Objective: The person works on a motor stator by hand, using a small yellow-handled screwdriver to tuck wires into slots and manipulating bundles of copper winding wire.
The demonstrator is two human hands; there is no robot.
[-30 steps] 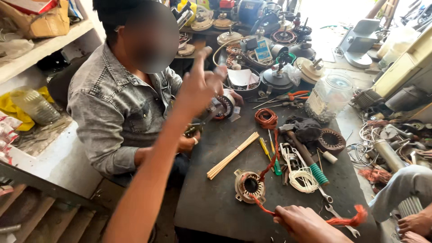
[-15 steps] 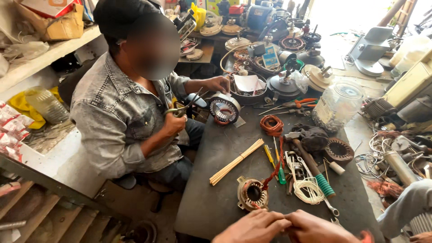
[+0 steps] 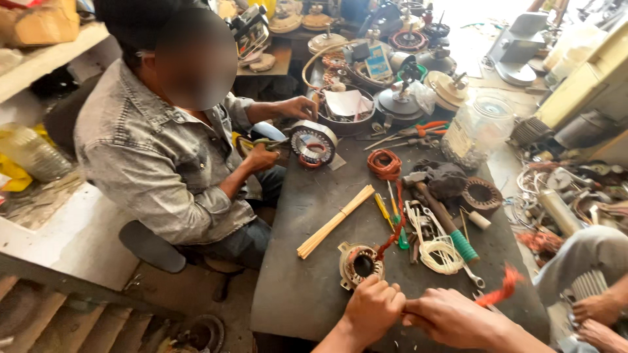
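At the bottom centre of the frame, the left hand and the right hand are both closing into fists around a red-orange wire, pulling it taut. It is trailing to the small motor stator just above the left fist; the stator's winding is looking unfinished, with loose leads.

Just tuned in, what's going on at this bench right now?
The wearer's left hand and right hand are pressed together at the near edge of the dark workbench, gripping a red wire beside a small motor stator. Across the bench, a seated co-worker in a denim jacket steadies a larger round stator with one hand and holds pliers in the other. A bundle of thin sticks, white cord and hand tools lie between them.
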